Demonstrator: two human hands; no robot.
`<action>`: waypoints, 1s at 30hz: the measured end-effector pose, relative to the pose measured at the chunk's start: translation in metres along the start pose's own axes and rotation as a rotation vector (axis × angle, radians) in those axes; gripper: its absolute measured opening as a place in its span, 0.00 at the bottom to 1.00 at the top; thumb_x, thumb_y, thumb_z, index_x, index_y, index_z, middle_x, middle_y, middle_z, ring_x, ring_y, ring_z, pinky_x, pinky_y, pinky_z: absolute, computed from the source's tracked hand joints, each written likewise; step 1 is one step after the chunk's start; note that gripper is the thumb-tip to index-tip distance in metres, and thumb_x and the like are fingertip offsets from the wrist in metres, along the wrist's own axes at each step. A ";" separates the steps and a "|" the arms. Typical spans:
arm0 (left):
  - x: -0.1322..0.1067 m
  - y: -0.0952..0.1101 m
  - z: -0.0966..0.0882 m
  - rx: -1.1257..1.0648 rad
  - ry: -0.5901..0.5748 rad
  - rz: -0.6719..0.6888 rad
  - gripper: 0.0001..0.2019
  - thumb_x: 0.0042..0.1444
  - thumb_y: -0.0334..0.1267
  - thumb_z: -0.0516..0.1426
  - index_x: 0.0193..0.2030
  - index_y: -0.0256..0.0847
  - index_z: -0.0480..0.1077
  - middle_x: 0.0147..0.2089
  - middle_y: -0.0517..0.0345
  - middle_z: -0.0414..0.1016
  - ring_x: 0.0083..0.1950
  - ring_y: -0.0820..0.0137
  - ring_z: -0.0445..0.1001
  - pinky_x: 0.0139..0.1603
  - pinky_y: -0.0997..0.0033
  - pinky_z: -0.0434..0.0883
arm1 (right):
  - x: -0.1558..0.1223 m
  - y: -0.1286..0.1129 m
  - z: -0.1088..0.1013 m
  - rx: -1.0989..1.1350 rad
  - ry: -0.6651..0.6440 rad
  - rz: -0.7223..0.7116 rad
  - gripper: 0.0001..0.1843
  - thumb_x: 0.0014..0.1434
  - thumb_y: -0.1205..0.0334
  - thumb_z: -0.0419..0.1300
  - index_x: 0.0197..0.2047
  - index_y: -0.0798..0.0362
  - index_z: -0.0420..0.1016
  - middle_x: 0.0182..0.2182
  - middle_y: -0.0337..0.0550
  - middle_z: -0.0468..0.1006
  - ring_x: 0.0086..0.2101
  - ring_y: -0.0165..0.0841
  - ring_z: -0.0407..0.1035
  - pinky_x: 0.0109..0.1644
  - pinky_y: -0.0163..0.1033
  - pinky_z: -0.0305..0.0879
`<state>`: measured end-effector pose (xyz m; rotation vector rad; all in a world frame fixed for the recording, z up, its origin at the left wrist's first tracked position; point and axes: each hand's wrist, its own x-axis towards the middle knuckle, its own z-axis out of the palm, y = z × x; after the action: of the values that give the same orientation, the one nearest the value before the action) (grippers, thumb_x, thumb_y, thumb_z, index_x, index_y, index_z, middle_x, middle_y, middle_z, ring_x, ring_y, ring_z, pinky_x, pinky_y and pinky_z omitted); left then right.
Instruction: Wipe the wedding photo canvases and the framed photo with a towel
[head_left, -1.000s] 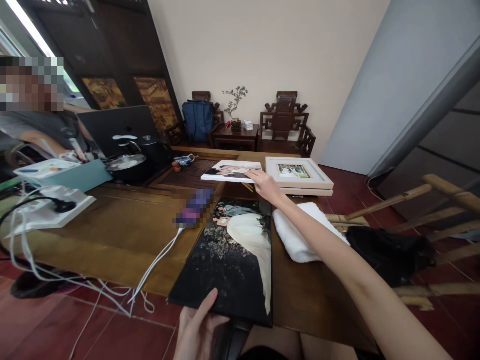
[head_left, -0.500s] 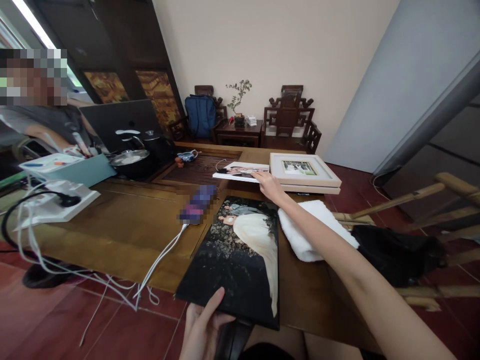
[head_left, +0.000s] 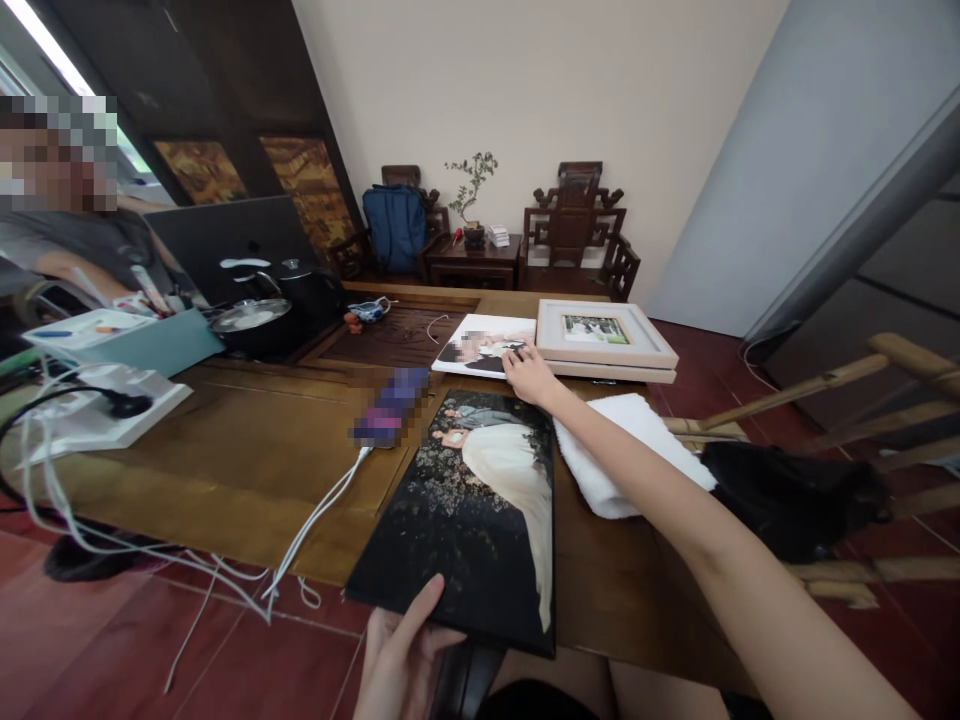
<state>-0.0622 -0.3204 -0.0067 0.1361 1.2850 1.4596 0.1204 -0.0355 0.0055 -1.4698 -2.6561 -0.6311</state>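
My left hand [head_left: 401, 655] grips the near edge of a large dark photo panel [head_left: 469, 520] showing a figure in a white gown; the panel lies on the wooden table [head_left: 247, 450] and overhangs its front edge. My right hand [head_left: 529, 375] reaches far across, its fingers closed on the near right corner of a smaller white photo panel [head_left: 476, 345] that lies flat on the table. A stack of light wooden picture frames [head_left: 604, 340] sits just right of that hand. A folded white towel [head_left: 622, 455] lies under my right forearm.
A pixelated object [head_left: 390, 410] with a white cable [head_left: 315, 525] lies left of the dark panel. Black pots [head_left: 262, 320], a laptop [head_left: 225, 240], a teal box [head_left: 142, 345] and a power strip [head_left: 97, 405] crowd the left. A person [head_left: 60, 220] sits far left. Wooden chairs [head_left: 574, 235] stand behind.
The small white panel, held raised at an angle earlier, has come down flat onto the table with my right hand still on its corner. My left hand keeps its grip.
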 end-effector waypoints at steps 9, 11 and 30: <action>-0.001 0.001 0.000 0.052 -0.036 0.045 0.13 0.41 0.22 0.61 0.36 0.34 0.72 0.32 0.57 0.78 0.30 0.69 0.77 0.21 0.78 0.76 | 0.040 0.017 -0.011 -0.008 -0.357 -0.088 0.18 0.60 0.57 0.56 0.52 0.56 0.66 0.48 0.49 0.69 0.44 0.37 0.67 0.46 0.48 0.67; -0.003 0.003 0.002 0.058 -0.045 0.047 0.12 0.41 0.23 0.61 0.35 0.34 0.73 0.31 0.57 0.78 0.28 0.70 0.76 0.21 0.79 0.75 | 0.048 0.022 -0.012 -0.002 -0.409 -0.098 0.18 0.61 0.57 0.55 0.52 0.55 0.65 0.49 0.47 0.69 0.43 0.37 0.67 0.44 0.48 0.68; 0.005 -0.003 -0.003 0.069 -0.037 0.029 0.18 0.44 0.21 0.62 0.43 0.38 0.71 0.38 0.58 0.78 0.34 0.70 0.78 0.30 0.77 0.77 | -0.020 0.018 -0.061 0.133 0.008 -0.001 0.16 0.64 0.65 0.46 0.51 0.59 0.67 0.38 0.53 0.77 0.43 0.42 0.70 0.54 0.51 0.55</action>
<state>-0.0642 -0.3186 -0.0125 0.2280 1.3085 1.4315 0.1359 -0.0655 0.0630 -1.4283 -2.6356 -0.4491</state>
